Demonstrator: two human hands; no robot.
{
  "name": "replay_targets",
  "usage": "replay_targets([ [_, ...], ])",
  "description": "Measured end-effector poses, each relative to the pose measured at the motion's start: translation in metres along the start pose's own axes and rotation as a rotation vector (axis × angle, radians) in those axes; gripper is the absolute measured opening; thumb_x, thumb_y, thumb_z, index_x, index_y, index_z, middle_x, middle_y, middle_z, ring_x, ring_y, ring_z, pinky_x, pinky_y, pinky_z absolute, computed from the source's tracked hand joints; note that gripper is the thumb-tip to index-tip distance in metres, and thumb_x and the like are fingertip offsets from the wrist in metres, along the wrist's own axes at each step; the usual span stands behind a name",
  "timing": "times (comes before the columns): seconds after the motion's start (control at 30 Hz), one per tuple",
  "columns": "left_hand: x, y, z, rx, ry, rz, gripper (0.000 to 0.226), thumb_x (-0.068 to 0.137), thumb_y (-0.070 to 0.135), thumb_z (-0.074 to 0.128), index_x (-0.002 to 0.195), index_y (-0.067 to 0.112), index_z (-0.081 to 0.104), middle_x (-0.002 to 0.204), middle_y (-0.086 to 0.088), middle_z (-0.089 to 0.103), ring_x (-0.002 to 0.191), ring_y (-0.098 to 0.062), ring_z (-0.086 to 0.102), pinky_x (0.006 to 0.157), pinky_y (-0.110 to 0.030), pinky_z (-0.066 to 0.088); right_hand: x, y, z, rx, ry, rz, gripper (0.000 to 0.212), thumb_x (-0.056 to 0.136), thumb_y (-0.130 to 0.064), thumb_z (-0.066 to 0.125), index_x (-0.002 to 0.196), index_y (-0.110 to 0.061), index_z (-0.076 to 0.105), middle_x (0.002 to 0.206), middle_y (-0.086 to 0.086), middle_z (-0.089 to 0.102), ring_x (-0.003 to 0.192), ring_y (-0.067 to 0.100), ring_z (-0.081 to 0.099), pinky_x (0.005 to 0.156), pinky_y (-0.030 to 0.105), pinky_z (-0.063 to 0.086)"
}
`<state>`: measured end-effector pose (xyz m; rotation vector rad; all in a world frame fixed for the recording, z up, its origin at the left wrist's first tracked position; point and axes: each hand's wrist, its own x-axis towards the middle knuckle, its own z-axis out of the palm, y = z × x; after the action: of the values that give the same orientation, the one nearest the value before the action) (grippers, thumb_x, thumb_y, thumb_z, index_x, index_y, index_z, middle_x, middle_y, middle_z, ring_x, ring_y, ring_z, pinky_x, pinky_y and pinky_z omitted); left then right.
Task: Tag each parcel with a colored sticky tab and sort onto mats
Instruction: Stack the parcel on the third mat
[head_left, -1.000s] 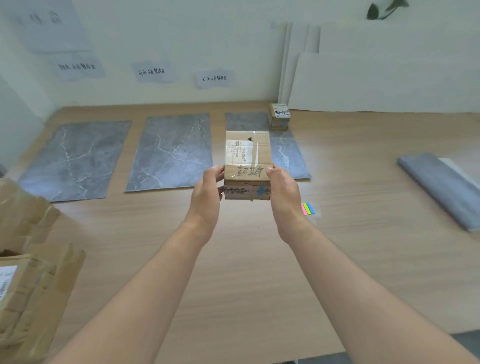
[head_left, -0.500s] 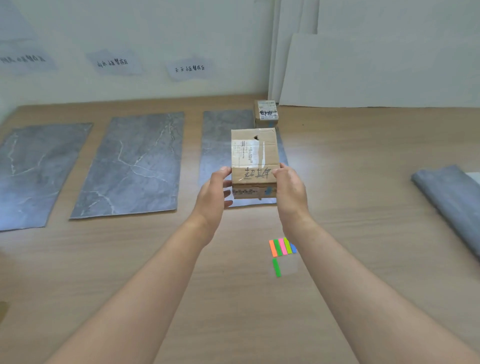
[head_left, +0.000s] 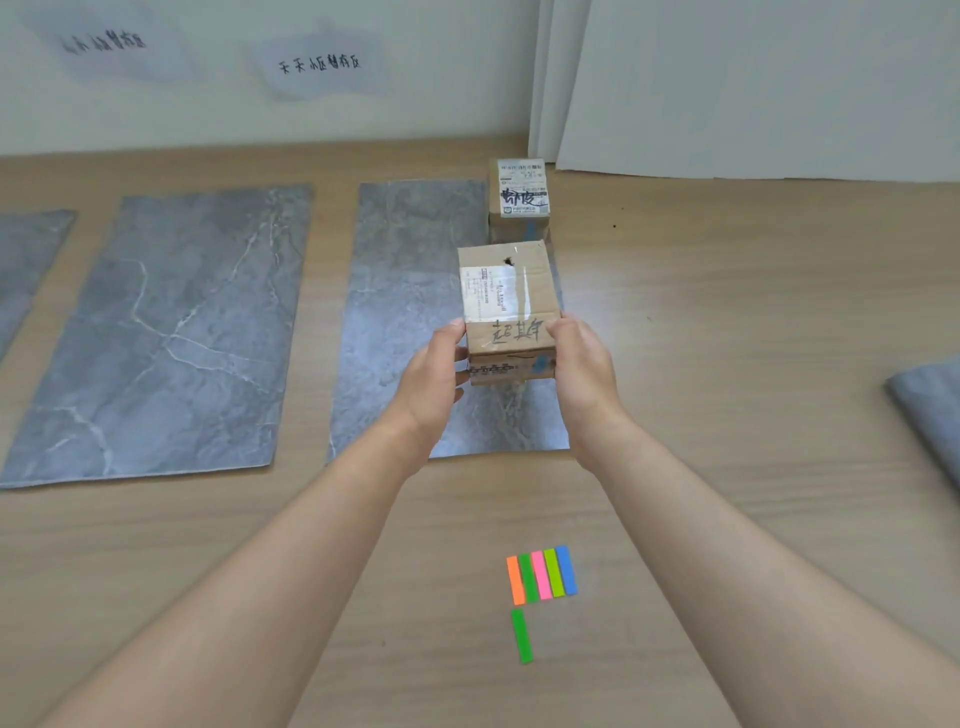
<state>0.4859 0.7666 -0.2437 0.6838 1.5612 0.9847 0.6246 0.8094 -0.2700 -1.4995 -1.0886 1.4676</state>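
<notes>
One cardboard parcel (head_left: 511, 312) is being gripped by left hand (head_left: 434, 382) and right hand (head_left: 584, 374), fingers (head_left: 458, 332) curled round it, over the rightmost mat (head_left: 405, 312) of three; second parcel (head_left: 519, 200) behind.

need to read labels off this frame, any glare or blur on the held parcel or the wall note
Head view: glare off clear tape washes out part of the printed label on the held parcel, gripped by the left hand and right hand; the handwriting below it is crisp; the wall note is soft; the grey marbled mat has a pale sheen along its right edge.
</notes>
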Motion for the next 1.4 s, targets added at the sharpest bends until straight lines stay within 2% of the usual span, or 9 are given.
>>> replay_targets([
  [0.23, 0.067, -0.012, 0.01, 0.029, -0.012, -0.048, 0.033, 0.107, 0.041, 0.03, 0.096, 0.04, 0.061, 0.103, 0.018, 0.063, 0.106, -0.007, 0.059, 0.108, -0.037, 0.043, 0.054, 0.023, 0.004, 0.002, 0.013, 0.068, 0.027, 0.103, -0.024, 0.042, 0.113, -0.017, 0.066, 0.096, -0.009, 0.072, 0.072, -0.01, 0.061, 0.062, 0.008, 0.044],
  [0.37, 0.092, -0.015, 0.013, 0.052, -0.001, -0.052, 0.035, 0.107, 0.041, 0.031, 0.093, 0.041, 0.063, 0.092, 0.023, 0.068, 0.105, -0.006, 0.06, 0.104, -0.035, 0.046, 0.074, 0.033, 0.008, 0.005, 0.034, 0.099, 0.042, 0.1, -0.035, 0.044, 0.137, -0.025, 0.058, 0.124, -0.01, 0.068, 0.11, 0.001, 0.06, 0.088, 0.023, 0.046],
  [0.47, 0.1, -0.015, 0.015, 0.06, -0.009, -0.03, 0.036, 0.108, 0.04, 0.03, 0.092, 0.044, 0.063, 0.079, 0.032, 0.069, 0.103, -0.001, 0.06, 0.101, -0.032, 0.046, 0.082, 0.035, 0.011, 0.017, 0.095, 0.079, 0.042, 0.102, -0.032, 0.042, 0.142, -0.027, 0.055, 0.128, -0.01, 0.066, 0.115, 0.001, 0.059, 0.092, 0.023, 0.046],
  [0.67, 0.096, -0.013, 0.01, 0.037, -0.045, -0.038, 0.03, 0.107, 0.044, 0.03, 0.101, 0.045, 0.059, 0.107, 0.023, 0.061, 0.108, -0.002, 0.057, 0.108, -0.035, 0.043, 0.079, 0.03, 0.012, 0.04, 0.134, 0.105, 0.041, 0.105, -0.029, 0.042, 0.145, -0.026, 0.052, 0.127, -0.014, 0.063, 0.113, -0.003, 0.057, 0.083, 0.016, 0.042],
  [0.83, 0.069, -0.007, 0.007, 0.041, -0.008, -0.064, 0.051, 0.105, 0.051, 0.033, 0.15, 0.029, 0.041, 0.151, 0.006, 0.044, 0.125, -0.012, 0.045, 0.114, -0.041, 0.039, 0.055, 0.013, 0.003, 0.067, 0.183, 0.117, 0.056, 0.105, -0.033, 0.042, 0.159, -0.031, 0.027, 0.102, -0.037, 0.042, 0.1, -0.01, 0.044, 0.098, 0.027, 0.028],
  [0.97, 0.034, 0.003, 0.007, 0.025, 0.02, -0.052, 0.056, 0.104, 0.053, 0.033, 0.153, 0.028, 0.036, 0.158, 0.004, 0.037, 0.139, -0.02, 0.04, 0.117, -0.044, 0.036, 0.026, 0.001, 0.0, 0.091, 0.177, 0.09, 0.057, 0.105, -0.033, 0.042, 0.16, -0.029, 0.029, 0.128, -0.026, 0.04, 0.121, -0.002, 0.035, 0.1, 0.025, 0.027],
  [1.13, -0.018, 0.017, 0.003, 0.008, 0.041, 0.031, 0.059, 0.103, 0.054, 0.033, 0.155, 0.025, 0.035, 0.16, 0.003, 0.034, 0.144, -0.021, 0.035, 0.117, -0.043, 0.036, -0.021, -0.019, 0.002, 0.097, 0.12, 0.008, 0.053, 0.104, -0.036, 0.043, 0.155, -0.024, 0.039, 0.149, -0.011, 0.046, 0.13, 0.003, 0.041, 0.106, 0.024, 0.03],
  [1.23, -0.054, 0.023, -0.005, -0.01, 0.057, 0.079, 0.057, 0.104, 0.052, 0.033, 0.154, 0.024, 0.036, 0.159, 0.002, 0.035, 0.145, -0.02, 0.034, 0.116, -0.043, 0.036, -0.055, -0.03, 0.007, 0.125, 0.067, -0.033, 0.055, 0.093, -0.048, 0.047, 0.143, -0.024, 0.052, 0.149, -0.002, 0.053, 0.139, 0.014, 0.045, 0.117, 0.033, 0.033],
  [1.4, -0.126, 0.036, -0.03, -0.011, 0.075, 0.154, 0.057, 0.104, 0.051, 0.033, 0.153, 0.024, 0.038, 0.157, 0.003, 0.038, 0.144, -0.017, 0.036, 0.115, -0.042, 0.037, -0.129, -0.059, 0.02, 0.156, 0.047, -0.091, 0.057, 0.093, -0.05, 0.046, 0.143, -0.026, 0.054, 0.142, -0.005, 0.058, 0.134, 0.013, 0.05, 0.111, 0.034, 0.038],
])
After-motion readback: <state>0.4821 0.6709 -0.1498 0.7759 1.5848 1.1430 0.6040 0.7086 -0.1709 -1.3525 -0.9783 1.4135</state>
